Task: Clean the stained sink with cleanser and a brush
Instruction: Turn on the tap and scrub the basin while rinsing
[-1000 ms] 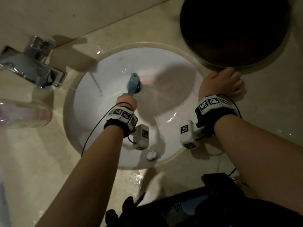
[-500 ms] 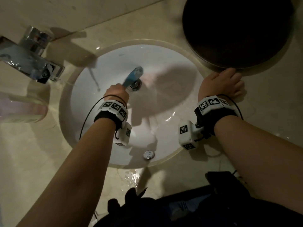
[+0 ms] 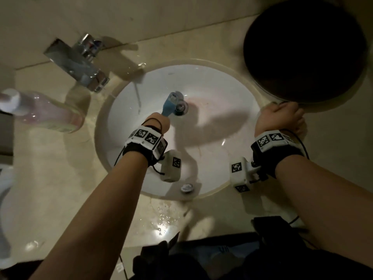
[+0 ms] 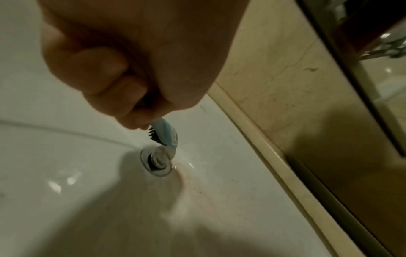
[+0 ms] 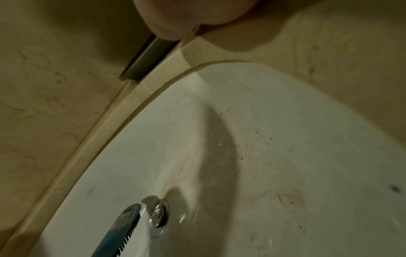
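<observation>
Two hands are at the white sink [image 3: 141, 102]. The left hand [image 3: 158, 123] has its fingers curled round the blue brush [image 3: 169, 105], whose head sits just beside the drain [image 3: 181, 109], at its 10 o'clock. The right hand [image 3: 280, 118] rests at the basin's 3 o'clock rim; its grip cannot be told. A pink bottle [image 3: 40, 112] lies at 9 o'clock, below the faucet [image 3: 76, 65].

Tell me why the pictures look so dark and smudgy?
Head view: the light is dim, the arms throw big shadows across the sink, and the bottle looks blurry. Left wrist view: the left hand gripping the brush is close and soft. Right wrist view: the stains look smeary.
</observation>
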`<action>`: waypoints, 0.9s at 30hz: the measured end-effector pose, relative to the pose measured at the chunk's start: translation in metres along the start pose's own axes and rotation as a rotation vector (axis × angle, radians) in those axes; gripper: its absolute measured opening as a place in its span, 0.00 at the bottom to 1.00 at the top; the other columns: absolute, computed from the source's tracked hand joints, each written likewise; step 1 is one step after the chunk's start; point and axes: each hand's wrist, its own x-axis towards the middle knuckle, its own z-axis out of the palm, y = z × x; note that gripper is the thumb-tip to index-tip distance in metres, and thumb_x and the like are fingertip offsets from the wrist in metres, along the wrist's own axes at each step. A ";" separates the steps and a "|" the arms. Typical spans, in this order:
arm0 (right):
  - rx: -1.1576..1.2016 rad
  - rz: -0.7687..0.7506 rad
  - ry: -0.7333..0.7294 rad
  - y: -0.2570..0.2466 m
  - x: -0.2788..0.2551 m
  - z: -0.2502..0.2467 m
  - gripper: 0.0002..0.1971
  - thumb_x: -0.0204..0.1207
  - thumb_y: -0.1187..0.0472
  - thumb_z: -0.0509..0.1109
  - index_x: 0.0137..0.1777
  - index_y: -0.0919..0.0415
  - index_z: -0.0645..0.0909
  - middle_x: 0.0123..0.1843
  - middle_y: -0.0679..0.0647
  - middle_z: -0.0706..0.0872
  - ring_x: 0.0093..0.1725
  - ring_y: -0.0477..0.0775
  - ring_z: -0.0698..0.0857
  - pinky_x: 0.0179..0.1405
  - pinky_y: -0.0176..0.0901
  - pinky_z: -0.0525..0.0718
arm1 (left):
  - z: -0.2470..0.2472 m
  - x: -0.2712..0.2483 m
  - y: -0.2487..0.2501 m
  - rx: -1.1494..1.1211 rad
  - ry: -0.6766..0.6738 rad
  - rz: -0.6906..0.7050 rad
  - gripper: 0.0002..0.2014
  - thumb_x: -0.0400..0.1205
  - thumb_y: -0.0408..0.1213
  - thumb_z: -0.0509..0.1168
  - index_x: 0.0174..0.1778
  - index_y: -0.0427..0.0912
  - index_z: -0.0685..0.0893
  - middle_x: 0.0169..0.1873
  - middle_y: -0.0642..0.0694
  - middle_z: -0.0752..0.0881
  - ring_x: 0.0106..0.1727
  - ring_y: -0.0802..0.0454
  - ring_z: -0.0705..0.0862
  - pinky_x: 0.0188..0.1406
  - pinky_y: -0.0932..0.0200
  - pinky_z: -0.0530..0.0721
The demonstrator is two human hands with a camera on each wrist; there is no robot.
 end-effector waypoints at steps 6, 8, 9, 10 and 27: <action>0.261 -0.366 -0.327 -0.047 -0.045 -0.003 0.09 0.80 0.60 0.56 0.56 0.61 0.74 0.55 0.60 0.82 0.49 0.60 0.80 0.42 0.44 0.69 | -0.031 -0.015 -0.033 0.204 0.115 -0.014 0.19 0.85 0.32 0.53 0.71 0.28 0.71 0.65 0.33 0.79 0.65 0.37 0.79 0.61 0.48 0.77; 0.300 -0.504 -0.499 -0.074 -0.067 0.008 0.07 0.80 0.64 0.58 0.53 0.63 0.75 0.49 0.62 0.83 0.46 0.60 0.80 0.41 0.45 0.72 | -0.038 -0.020 -0.046 0.256 0.134 -0.024 0.20 0.86 0.32 0.52 0.73 0.28 0.68 0.68 0.32 0.76 0.69 0.37 0.77 0.65 0.50 0.75; 0.282 -0.556 -0.624 -0.086 -0.077 0.016 0.06 0.80 0.64 0.58 0.52 0.62 0.76 0.48 0.62 0.83 0.45 0.58 0.79 0.42 0.44 0.72 | -0.041 -0.020 -0.052 0.285 0.144 -0.032 0.20 0.87 0.32 0.51 0.73 0.27 0.66 0.69 0.32 0.75 0.70 0.37 0.76 0.66 0.50 0.74; 0.238 -0.606 -0.755 -0.096 -0.088 0.023 0.07 0.80 0.64 0.58 0.51 0.61 0.77 0.47 0.61 0.83 0.45 0.57 0.79 0.42 0.43 0.72 | -0.043 -0.021 -0.057 0.319 0.162 -0.038 0.19 0.87 0.32 0.50 0.74 0.27 0.64 0.69 0.32 0.74 0.70 0.37 0.76 0.67 0.50 0.74; 0.215 -0.183 -1.674 -0.164 -0.192 0.066 0.17 0.84 0.49 0.56 0.40 0.56 0.79 0.40 0.50 0.85 0.38 0.49 0.77 0.43 0.40 0.73 | -0.073 -0.041 -0.108 0.348 0.361 0.120 0.20 0.83 0.29 0.55 0.72 0.29 0.68 0.69 0.31 0.71 0.68 0.36 0.74 0.66 0.50 0.73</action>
